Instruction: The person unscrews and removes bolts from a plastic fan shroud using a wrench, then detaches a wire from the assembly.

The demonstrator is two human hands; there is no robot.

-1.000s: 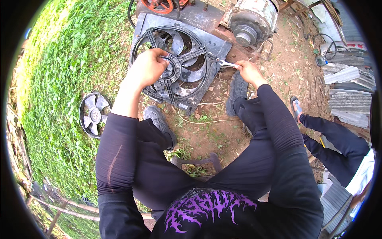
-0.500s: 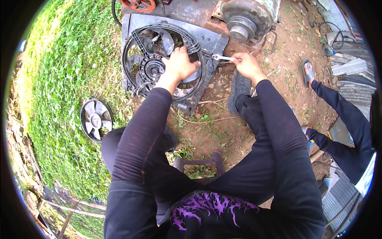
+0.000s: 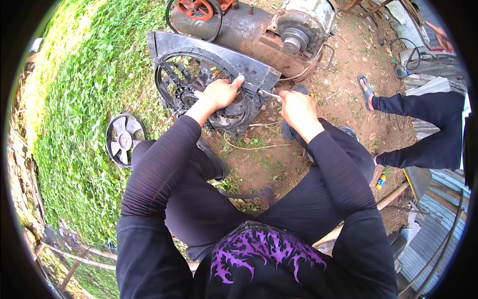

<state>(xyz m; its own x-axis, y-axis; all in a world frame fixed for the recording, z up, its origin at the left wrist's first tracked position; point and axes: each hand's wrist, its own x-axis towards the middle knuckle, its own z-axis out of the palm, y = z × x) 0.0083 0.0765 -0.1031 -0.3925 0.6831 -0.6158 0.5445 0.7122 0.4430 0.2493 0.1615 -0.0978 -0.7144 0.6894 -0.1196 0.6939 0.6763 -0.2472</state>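
Note:
A black radiator fan assembly (image 3: 236,65) with a flat shroud and a round fan ring leans tilted in front of me, its far edge raised. My left hand (image 3: 219,94) is closed on the ring's near right side, the thumb along the rim; the other fingers are partly hidden. My right hand (image 3: 300,113) grips a silver wrench (image 3: 270,94) whose head reaches the right corner of the shroud. Whether it sits on a fastener there is too small to tell. On the grass at left lies a smaller fan with pale blades (image 3: 124,140) in a black ring.
Behind the assembly stands a rusty compressor tank (image 3: 239,25) with a red pulley wheel (image 3: 195,9) and a motor (image 3: 303,27). A thin cable (image 3: 259,148) crosses the dirt near my feet. Another person's legs (image 3: 423,107) are at right, by corrugated metal sheets (image 3: 438,199).
The fan assembly has tipped up from lying flatter. My left hand has shifted its hold on the ring. The wrench and right hand have moved left and nearer, to the shroud's corner.

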